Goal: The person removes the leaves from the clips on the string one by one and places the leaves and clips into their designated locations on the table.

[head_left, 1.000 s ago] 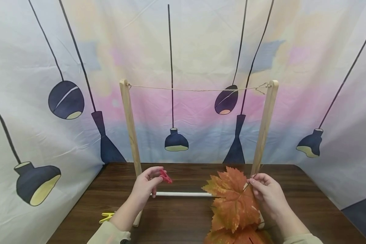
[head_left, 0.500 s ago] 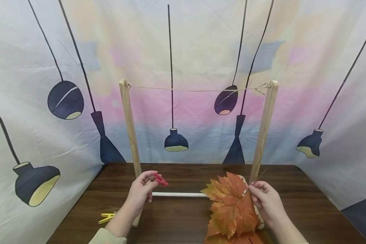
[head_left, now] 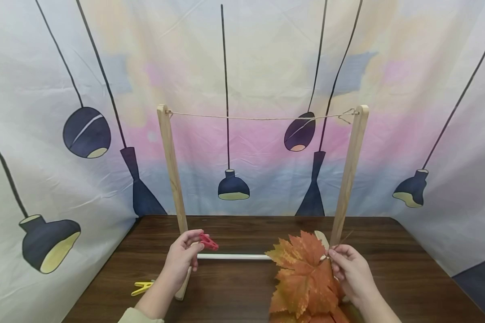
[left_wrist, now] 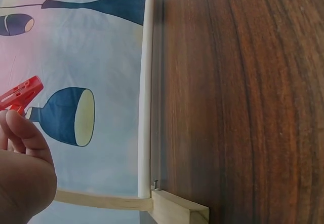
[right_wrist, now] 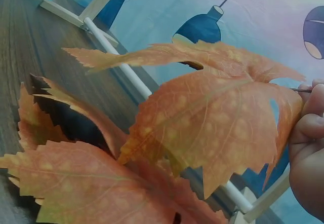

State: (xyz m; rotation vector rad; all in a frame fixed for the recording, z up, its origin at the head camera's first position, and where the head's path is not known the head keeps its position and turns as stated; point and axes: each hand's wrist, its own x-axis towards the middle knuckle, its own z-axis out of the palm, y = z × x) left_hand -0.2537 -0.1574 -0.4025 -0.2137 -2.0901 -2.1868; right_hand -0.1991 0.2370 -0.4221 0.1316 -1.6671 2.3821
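My left hand (head_left: 181, 256) pinches a red clothespin (head_left: 208, 242) between thumb and fingers, in front of the left post. In the left wrist view the same clothespin (left_wrist: 21, 95) points up and away from the fingertips. My right hand (head_left: 352, 272) pinches the thin stem of an orange-red artificial maple leaf (head_left: 303, 273) beside the right post. The right wrist view shows this leaf (right_wrist: 217, 117) held up by its stem at the fingertips. More orange leaves (right_wrist: 96, 183) lie below it, partly covered by the held one.
A wooden frame with a left post (head_left: 171, 168), a right post (head_left: 349, 175) and a white crossbar (head_left: 234, 257) stands on the dark table (head_left: 226, 287). Twine (head_left: 258, 119) is strung between the post tops. A yellow clothespin (head_left: 141, 288) lies left of my forearm. Patterned cloth hangs behind.
My left hand has drifted down and left with the red clothespin. My right hand has lowered a little, bringing the held leaf down toward the other leaves.
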